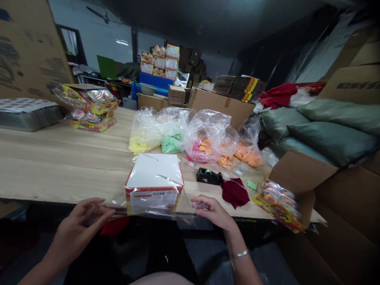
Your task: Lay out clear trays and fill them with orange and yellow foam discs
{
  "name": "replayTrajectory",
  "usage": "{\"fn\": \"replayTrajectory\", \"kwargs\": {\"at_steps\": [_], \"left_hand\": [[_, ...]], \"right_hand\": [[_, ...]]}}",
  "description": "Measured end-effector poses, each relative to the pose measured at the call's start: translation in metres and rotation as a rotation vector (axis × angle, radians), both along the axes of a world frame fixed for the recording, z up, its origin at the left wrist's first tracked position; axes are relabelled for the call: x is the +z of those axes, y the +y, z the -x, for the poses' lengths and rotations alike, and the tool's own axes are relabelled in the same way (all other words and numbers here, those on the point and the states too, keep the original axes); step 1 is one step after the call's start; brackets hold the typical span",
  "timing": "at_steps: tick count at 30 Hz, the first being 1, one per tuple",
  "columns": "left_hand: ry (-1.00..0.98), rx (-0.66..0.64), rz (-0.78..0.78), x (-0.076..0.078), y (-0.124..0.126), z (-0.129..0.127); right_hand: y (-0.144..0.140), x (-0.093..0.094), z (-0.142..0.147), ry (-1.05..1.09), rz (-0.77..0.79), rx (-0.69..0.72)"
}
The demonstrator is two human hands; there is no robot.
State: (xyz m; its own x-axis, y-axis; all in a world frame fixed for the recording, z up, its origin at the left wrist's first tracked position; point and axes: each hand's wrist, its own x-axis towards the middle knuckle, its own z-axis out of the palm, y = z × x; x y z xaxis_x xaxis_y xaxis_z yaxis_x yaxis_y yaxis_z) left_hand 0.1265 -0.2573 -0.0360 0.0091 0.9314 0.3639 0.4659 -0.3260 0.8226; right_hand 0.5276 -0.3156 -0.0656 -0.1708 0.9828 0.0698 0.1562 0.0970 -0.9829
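A white-topped carton [157,168] with red and yellow edges stands near the table's front edge, inside a clear plastic bag [184,217]. To the left of the carton, my left hand [84,221] is closed on one side of the bag's plastic. Over on the right, my right hand [210,210] pinches the other side of that plastic. The film stretches between both hands across the carton's near face. Right of the carton are a black tape dispenser [209,176] and a dark red cloth [235,192].
Several clear bags of coloured pieces [202,138] line the table's far side. At the right edge sits an open display box [279,202] of wrapped items. Two stacked display boxes [93,107] and a stack of clear trays [28,114] occupy the left.
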Motion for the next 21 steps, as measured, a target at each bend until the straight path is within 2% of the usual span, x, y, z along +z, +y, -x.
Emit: {"fn": "replayTrajectory", "kwargs": {"at_steps": [3,7,9,11,14,16,18,21], "left_hand": [[0.017,-0.022,0.019,0.019,0.004,-0.005],[0.040,-0.138,0.063,0.030,0.004,0.001],[-0.023,-0.153,0.122,0.032,0.004,0.003],[-0.101,-0.114,0.144,0.033,0.003,0.003],[-0.168,-0.037,0.088,0.031,0.002,0.000],[-0.184,0.004,0.050,0.026,0.002,-0.002],[-0.177,0.031,0.043,0.020,0.003,-0.001],[-0.147,0.040,0.044,0.008,0.008,0.004]], "right_hand": [[-0.003,0.016,-0.001,-0.212,-0.157,-0.127],[-0.013,0.030,0.000,-0.235,-0.281,-0.143],[-0.013,0.028,0.002,-0.146,-0.337,-0.186],[-0.009,0.019,0.004,-0.039,-0.378,-0.273],[0.001,0.007,0.000,0.055,-0.433,-0.467],[0.003,0.008,-0.006,0.101,-0.480,-0.574],[-0.002,0.016,-0.009,0.116,-0.508,-0.532],[-0.022,0.032,0.003,-0.081,-0.447,-0.205]]}}
